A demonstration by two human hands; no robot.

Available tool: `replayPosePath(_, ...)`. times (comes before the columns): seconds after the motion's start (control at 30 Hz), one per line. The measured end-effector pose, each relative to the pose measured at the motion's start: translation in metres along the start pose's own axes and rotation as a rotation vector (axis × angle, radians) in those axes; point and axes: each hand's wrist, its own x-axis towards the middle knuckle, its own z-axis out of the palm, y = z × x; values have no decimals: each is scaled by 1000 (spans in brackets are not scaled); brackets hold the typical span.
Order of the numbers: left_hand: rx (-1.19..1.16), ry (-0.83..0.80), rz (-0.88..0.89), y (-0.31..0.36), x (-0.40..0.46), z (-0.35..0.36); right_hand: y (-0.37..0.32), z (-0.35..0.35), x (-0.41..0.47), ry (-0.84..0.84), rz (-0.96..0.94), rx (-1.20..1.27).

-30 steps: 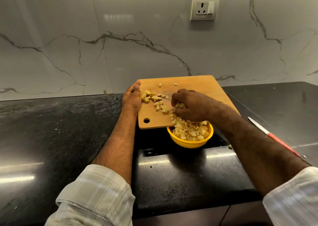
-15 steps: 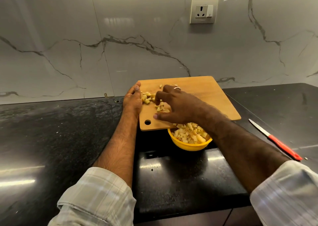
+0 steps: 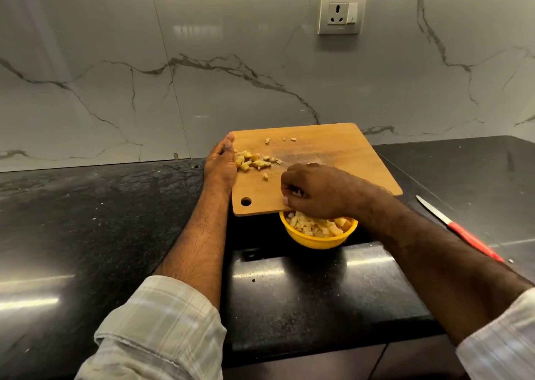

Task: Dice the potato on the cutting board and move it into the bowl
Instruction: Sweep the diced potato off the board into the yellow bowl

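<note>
Leftover dice (image 3: 251, 161) lie beyond my right hand (image 3: 317, 191), touching my left hand (image 3: 220, 162).
Right fingers clenched on dice over the bowl (image 3: 318, 239); left fingers straight against the board (image 3: 333, 159).

Matt wooden cutting board (image 3: 333, 159), glossy yellow plastic bowl (image 3: 317, 241), polished black counter (image 3: 86, 220).
</note>
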Motion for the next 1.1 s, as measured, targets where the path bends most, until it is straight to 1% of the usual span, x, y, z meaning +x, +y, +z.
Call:
replayPosePath(0.17, 35, -13, -4, 4, -4, 0, 2, 1, -19, -9, 10, 23)
replayPosePath(0.27, 41, -12, 0, 5, -3, 0, 8, -9, -22, -40, -2, 175)
replayPosePath(0.33, 43, -13, 4, 4, -2, 0, 13, -15, -14, 53, 43, 282)
replayPosePath(0.4, 31, -9, 3, 3, -2, -1, 18, -15, -2, 125, 105, 285)
replayPosePath(0.5, 27, -12, -2, 4, -2, -2, 20, -7, 8, 59, 151, 202)
replayPosePath(0.6, 32, -15, -11, 4, -1, -3, 22, -10, -7, -15, 110, 276)
replayPosePath(0.63, 28, -15, -15, 4, -1, -3, 24, -13, -15, 2, 111, 328)
replayPosePath(0.7, 26, -14, -13, 4, -2, -2, 33, -15, -28, 166, 169, 353)
replayPosePath(0.73, 28, -11, -10, 5, -3, -2, 38, -14, -31, 240, 225, 302)
replayPosePath(0.77, 26, -9, -10, 4, -3, -3, 42, -11, -33, 261, 286, 224)
replayPosePath(0.83, 33, -4, -4, 3, -2, -4, 39, -4, -34, 209, 358, 126)
replayPosePath(0.87, 39, -4, -1, 4, -2, -4, 35, -2, -34, 182, 357, 138)
replayPosePath(1.0, 47, 15, 9, 3, 1, -7, 20, -7, -32, 106, 286, 274)
replayPosePath(1.1, 55, 15, 13, 3, 3, -8, 26, -22, -41, 73, 251, 347)
